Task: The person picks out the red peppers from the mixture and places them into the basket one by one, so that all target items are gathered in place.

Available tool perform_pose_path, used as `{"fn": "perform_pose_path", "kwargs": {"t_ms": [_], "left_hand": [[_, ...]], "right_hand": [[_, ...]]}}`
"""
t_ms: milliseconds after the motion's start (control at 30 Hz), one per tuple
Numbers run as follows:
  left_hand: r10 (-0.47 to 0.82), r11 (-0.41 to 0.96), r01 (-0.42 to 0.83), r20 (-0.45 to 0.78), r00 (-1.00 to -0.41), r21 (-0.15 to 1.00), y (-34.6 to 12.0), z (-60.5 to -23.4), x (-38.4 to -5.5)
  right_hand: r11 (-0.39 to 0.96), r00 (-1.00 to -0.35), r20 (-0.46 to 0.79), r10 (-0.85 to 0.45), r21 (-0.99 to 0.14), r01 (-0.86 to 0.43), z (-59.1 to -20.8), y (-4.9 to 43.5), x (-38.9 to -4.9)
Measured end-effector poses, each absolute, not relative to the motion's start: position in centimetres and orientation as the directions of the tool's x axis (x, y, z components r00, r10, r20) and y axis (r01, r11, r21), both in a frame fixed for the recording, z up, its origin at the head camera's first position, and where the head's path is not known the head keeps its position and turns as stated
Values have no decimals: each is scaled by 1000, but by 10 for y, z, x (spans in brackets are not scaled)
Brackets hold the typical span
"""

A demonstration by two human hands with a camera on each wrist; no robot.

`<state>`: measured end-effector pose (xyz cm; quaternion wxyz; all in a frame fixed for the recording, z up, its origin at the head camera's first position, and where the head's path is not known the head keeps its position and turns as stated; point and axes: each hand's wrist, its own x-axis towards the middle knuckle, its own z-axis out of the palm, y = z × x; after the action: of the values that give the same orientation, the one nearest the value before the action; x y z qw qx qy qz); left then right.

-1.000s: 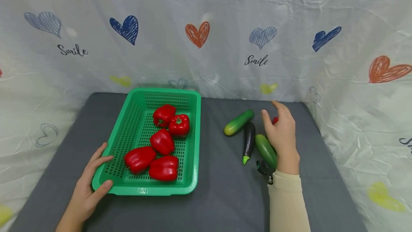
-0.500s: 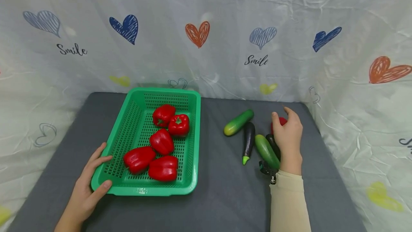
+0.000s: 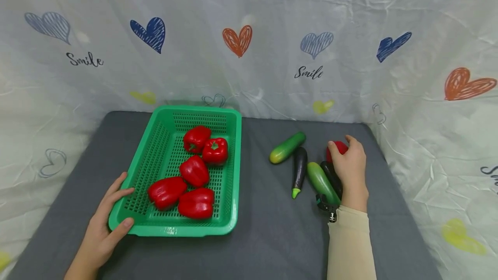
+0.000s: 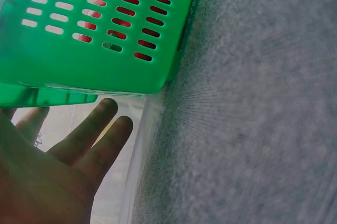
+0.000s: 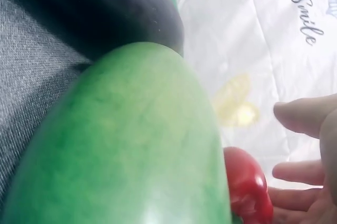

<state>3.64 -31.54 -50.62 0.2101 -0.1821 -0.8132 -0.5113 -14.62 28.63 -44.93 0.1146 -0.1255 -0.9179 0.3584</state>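
The left hand [image 3: 102, 228] rests at the near left corner of a green basket [image 3: 175, 230], with its thumb and fingertips at the rim. In the left wrist view, two straight fingers [image 4: 108, 140] extend below the basket's rim. Several red bell peppers [image 3: 167, 192] lie inside. The right hand [image 3: 351, 167] hovers by another red bell pepper [image 3: 337, 148], its thumb spread from the fingers. In the right wrist view this bell pepper [image 5: 245, 184] shows beside the fingertips, partly hidden by a green cucumber [image 5: 131, 145]. Nothing is held in the right hand.
Left of the right hand lie a cucumber [image 3: 322, 182], a dark eggplant [image 3: 299, 170] with a green stem, and a second cucumber [image 3: 288, 147]. A dark vegetable [image 3: 331, 177] is partly covered by the right hand. A white printed curtain [image 3: 272, 90] borders the grey table [image 3: 268, 245].
The right hand has moved right and slightly toward the wearer, uncovering more of the red bell pepper and the dark vegetable. The left hand stays at the basket.
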Motion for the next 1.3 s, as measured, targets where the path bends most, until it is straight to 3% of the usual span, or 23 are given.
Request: {"fn": "perform_pose_path", "kwargs": {"t_ms": [467, 1300], "left_hand": [[90, 405, 518, 531, -842, 753, -317, -508, 36], [90, 399, 524, 536, -839, 753, -317, -509, 35]], "right_hand": [[722, -948, 37, 315, -658, 214, -455, 296, -145], [754, -952, 127, 277, -643, 134, -452, 297, -145]]}}
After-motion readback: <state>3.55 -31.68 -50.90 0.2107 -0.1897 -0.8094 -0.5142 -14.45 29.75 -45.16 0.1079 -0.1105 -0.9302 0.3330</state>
